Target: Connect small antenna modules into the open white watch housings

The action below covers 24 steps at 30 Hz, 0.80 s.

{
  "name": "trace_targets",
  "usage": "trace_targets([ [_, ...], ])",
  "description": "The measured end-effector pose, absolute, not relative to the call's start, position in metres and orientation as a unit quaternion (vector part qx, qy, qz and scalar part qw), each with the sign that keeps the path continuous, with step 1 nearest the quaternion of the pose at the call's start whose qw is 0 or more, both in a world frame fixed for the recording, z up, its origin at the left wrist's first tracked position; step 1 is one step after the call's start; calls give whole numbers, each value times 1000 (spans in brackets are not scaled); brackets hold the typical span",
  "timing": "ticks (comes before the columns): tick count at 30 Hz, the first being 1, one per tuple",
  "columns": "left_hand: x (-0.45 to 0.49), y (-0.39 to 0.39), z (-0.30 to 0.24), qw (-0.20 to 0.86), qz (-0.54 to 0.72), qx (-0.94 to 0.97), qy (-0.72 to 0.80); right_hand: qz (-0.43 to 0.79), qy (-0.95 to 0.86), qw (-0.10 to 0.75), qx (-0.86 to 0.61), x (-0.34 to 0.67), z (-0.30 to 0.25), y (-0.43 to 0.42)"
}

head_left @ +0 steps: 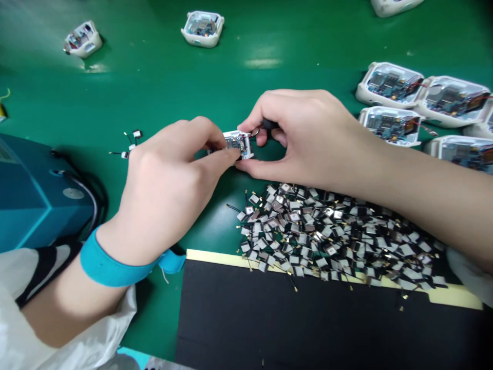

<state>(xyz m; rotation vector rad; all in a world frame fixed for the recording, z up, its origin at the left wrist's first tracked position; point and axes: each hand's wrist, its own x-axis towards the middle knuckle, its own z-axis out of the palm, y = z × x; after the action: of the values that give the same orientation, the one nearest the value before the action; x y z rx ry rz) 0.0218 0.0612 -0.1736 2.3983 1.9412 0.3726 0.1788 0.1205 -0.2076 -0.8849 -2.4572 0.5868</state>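
Note:
Between my hands is a white watch-like casing (243,140) with an exposed circuit board, held just above the green table. My left hand (165,180), wearing a teal wrist strap, is closed on the casing's left side, and its thumb lies across the board. My right hand (304,131) grips the right end between thumb and index finger. A small dark object (269,124) sits among its curled fingers; I cannot tell what it is. Below my right hand spreads a heap of small square modules (308,234) with short black leads. The casing's left part is hidden by my fingers.
Several similar white casings (393,82) stand at the right, another casing (203,29) at the back. A few loose modules (133,146) lie beyond my left hand. A blue box (46,195) with a cable stands at the left. A black mat (308,324) with yellow edging covers the front.

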Motion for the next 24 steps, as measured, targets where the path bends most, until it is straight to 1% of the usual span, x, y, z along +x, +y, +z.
trace_targets([
  [13,22,60,-173,9,133,778,614,207,-892,226,-331,179,-206,119],
  [20,25,60,-172,26,102,747,657,204,-892,228,-334,178,-206,119],
  [24,25,59,-172,26,112,749,653,203,-892,221,-337,178,-206,119],
])
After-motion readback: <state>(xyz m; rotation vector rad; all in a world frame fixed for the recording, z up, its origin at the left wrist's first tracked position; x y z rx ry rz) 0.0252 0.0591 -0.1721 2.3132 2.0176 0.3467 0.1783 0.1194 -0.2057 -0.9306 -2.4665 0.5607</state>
